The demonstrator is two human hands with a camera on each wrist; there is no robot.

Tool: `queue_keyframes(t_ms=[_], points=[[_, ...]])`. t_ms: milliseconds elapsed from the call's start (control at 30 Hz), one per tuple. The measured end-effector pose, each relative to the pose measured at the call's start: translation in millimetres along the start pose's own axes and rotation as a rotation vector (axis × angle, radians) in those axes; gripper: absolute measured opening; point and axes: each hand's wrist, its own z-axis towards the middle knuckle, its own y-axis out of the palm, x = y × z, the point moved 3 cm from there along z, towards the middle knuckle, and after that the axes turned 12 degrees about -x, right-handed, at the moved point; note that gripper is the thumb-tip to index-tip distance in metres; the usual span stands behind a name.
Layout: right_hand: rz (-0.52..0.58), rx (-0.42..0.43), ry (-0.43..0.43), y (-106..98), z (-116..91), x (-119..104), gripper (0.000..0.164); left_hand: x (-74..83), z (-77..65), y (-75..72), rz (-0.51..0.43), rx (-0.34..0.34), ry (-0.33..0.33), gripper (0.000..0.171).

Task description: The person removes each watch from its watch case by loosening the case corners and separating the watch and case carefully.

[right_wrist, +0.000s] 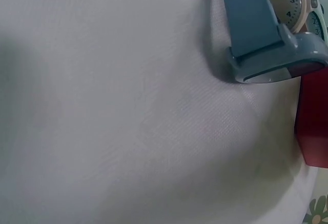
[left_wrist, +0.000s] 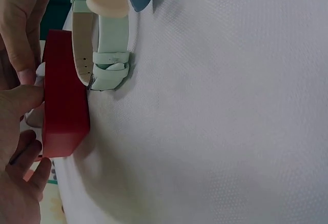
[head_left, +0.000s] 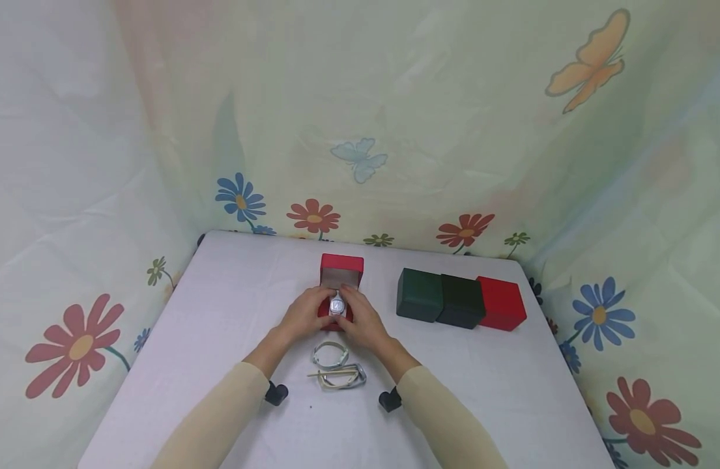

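An open red watch box (head_left: 342,262) stands in the middle of the table, its lid raised at the back. Over its base is a watch (head_left: 337,305) with a light, shiny face. My left hand (head_left: 303,314) pinches the watch from the left, and my right hand (head_left: 365,322) holds it from the other side, both thumbs at its lower end. In the left wrist view, fingers of both hands meet above the box's red wall (left_wrist: 66,101). The right wrist view leaves my right hand out. In front of the box lies a pale green watch (left_wrist: 113,39) with its strap buckled.
Closer to me lie a blue-grey watch (right_wrist: 251,19) and a cream watch (right_wrist: 287,3), overlapping. On the right, a dark green box (head_left: 420,296), a near-black box (head_left: 462,301) and a red box (head_left: 503,304) stand side by side. Patterned curtains (head_left: 360,98) surround the white table (head_left: 465,384).
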Motion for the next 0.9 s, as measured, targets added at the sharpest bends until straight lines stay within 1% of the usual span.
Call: queue_keyframes(t_ms=[233,400,633,833,900], points=[[-0.007,-0.007,-0.004,0.6,1.2,4.0,0.064,-0.2,3.9,-0.5,0.031,-0.012,0.006,0.066],[-0.02,-0.032,0.003,-0.1,1.6,7.3,0.063,0.2,6.4,-1.3,0.046,-0.031,0.015,0.068],[-0.04,-0.058,-0.041,-1.9,4.3,11.2,0.061,3.2,11.2,-4.0,0.092,-0.045,0.032,0.068],[-0.011,-0.094,-0.02,-3.1,5.3,12.9,0.063,3.7,15.3,-3.8,0.155,-0.05,0.019,0.07],[-0.008,-0.101,-0.016,-2.8,5.4,13.3,0.064,2.8,16.0,-2.3,0.16,-0.049,0.022,0.07]])
